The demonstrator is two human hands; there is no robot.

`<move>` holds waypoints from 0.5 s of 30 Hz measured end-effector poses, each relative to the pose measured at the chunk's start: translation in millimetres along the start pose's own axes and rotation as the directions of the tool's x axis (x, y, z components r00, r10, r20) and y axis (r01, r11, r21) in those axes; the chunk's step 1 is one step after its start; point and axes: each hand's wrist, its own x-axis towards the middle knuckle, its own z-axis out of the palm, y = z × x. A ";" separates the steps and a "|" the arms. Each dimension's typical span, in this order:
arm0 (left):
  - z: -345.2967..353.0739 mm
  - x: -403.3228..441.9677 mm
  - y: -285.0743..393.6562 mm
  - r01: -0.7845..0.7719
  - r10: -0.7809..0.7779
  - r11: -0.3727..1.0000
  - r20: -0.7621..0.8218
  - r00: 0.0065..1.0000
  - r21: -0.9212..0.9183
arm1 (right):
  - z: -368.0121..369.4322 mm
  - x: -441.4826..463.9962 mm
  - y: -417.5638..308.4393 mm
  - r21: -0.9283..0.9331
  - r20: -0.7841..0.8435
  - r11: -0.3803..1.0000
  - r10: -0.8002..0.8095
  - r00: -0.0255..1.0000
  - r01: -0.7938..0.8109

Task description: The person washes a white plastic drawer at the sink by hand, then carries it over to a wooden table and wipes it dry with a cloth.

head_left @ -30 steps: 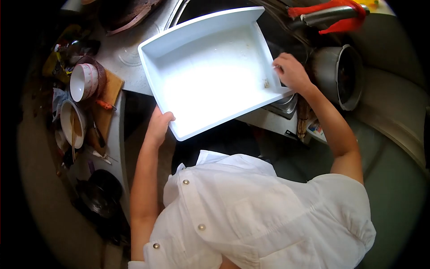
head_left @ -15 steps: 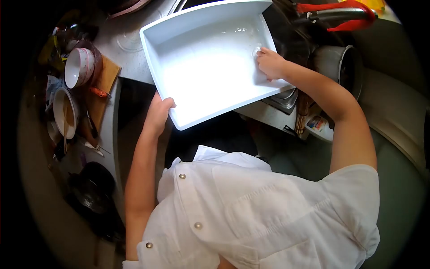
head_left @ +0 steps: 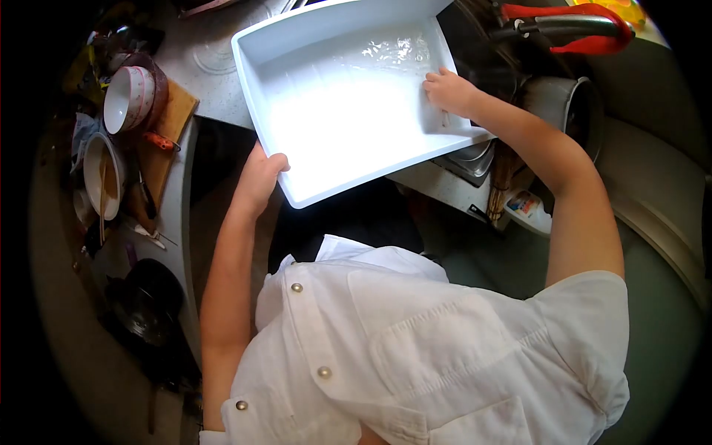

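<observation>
A white rectangular plastic bin (head_left: pixel 348 126) is held tilted in front of me, with a little shimmering water (head_left: pixel 397 52) at its far right end. My left hand (head_left: pixel 259 178) grips the rim near the closest left corner, thumb over the edge and fingers hidden beneath. Inside the bin, my right hand (head_left: pixel 451 94) is close to the right wall with its fingers curled in. Whether those fingers pinch something small I cannot make out.
On the left counter are stacked bowls (head_left: pixel 127 100), a wooden cutting board (head_left: pixel 172 133), a white bowl (head_left: pixel 100 167) with chopsticks, and a black pan (head_left: pixel 148 297). To the right are a red-handled tool (head_left: pixel 593 28), a metal pot (head_left: pixel 549 100) and a white container (head_left: pixel 528 208).
Water has spread and ripples more widely at the bin's far right. My right hand has shifted slightly up and right along the wall. The left hand keeps its grip, and the near corner has risen slightly.
</observation>
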 end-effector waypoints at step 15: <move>3.7 -1.3 -1.4 -0.012 0.012 1.000 -0.039 0.999 -0.003 | -27.5 -17.0 -2.1 -0.004 -0.041 1.000 0.025 0.999 -0.026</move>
